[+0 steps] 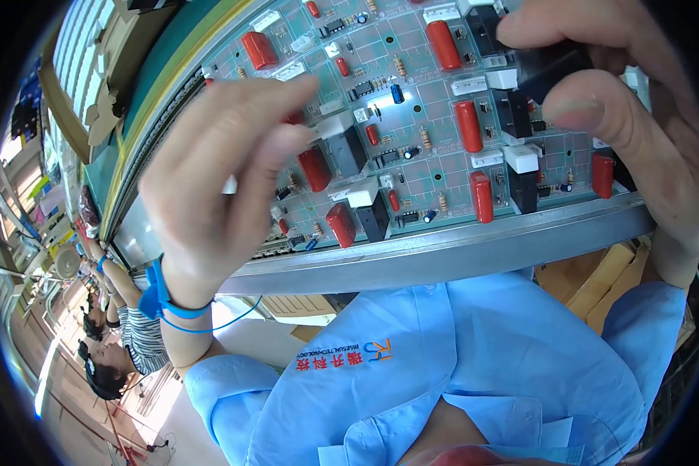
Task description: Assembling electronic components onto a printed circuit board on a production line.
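Green circuit boards [412, 140], joined in a panel, carry red capacitors [468, 126], resistors, chips and black box-shaped components [523, 190] with white blocks at their upper ends. Above the panel's left part, my left hand [217, 167] is slightly blurred, thumb and forefinger apart with nothing visible between them. Its thumb tip is nearest a white block [334, 124] on a black component. At the upper right, my right hand [629, 101] pinches a black block-shaped component [550, 68] between thumb and fingers, over the boards. The fingers hide part of it. A blue strap [157, 291] circles my left wrist.
A metal rail [443, 256] runs along the panel's near edge. Cardboard [598, 283] lies below it at the right. Further left are a green surface [159, 70], a cardboard box [66, 101] and people in a striped top [144, 342] and beside it.
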The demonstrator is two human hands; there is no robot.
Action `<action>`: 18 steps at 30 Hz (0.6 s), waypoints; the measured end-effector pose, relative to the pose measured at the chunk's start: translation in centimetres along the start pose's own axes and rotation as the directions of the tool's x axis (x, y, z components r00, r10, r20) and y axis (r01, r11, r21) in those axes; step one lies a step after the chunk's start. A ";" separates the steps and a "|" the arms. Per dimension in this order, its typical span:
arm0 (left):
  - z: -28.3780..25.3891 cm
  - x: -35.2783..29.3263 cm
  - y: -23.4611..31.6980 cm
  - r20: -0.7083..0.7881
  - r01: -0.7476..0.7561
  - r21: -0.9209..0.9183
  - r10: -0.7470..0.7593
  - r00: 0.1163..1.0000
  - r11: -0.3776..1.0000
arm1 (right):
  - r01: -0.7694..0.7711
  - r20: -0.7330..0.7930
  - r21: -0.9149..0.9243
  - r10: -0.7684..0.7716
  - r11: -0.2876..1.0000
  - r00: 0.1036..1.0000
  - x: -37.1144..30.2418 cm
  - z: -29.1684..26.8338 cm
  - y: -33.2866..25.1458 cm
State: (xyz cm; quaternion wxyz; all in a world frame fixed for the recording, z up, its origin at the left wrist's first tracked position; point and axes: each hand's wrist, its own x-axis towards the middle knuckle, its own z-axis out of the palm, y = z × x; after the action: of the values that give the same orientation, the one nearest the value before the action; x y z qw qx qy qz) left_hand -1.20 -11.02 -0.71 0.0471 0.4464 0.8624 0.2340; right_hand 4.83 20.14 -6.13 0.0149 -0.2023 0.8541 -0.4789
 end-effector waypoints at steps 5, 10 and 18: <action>-0.9 -0.5 -0.9 -0.066 0.221 -0.540 -0.303 0.951 0.812 | 0.033 0.035 -0.046 -0.032 0.998 0.999 2.5 -0.2 -1.8; -0.7 -1.8 -1.1 -0.153 0.234 -0.631 -0.414 0.897 0.740 | 0.075 0.103 -0.101 -0.065 0.992 0.993 6.4 1.7 -5.9; -1.1 -5.4 -3.6 -0.185 0.205 -0.564 -0.364 0.913 0.800 | 0.292 0.199 -0.376 -0.231 0.880 0.952 8.6 4.2 -5.9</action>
State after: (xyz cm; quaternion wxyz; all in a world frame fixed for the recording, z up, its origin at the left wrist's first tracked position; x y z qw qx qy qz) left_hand -0.94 -17.47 -2.00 0.0799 0.2413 0.8182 0.5156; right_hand -0.16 10.92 -2.07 -0.0283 -0.3499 0.8951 -0.2750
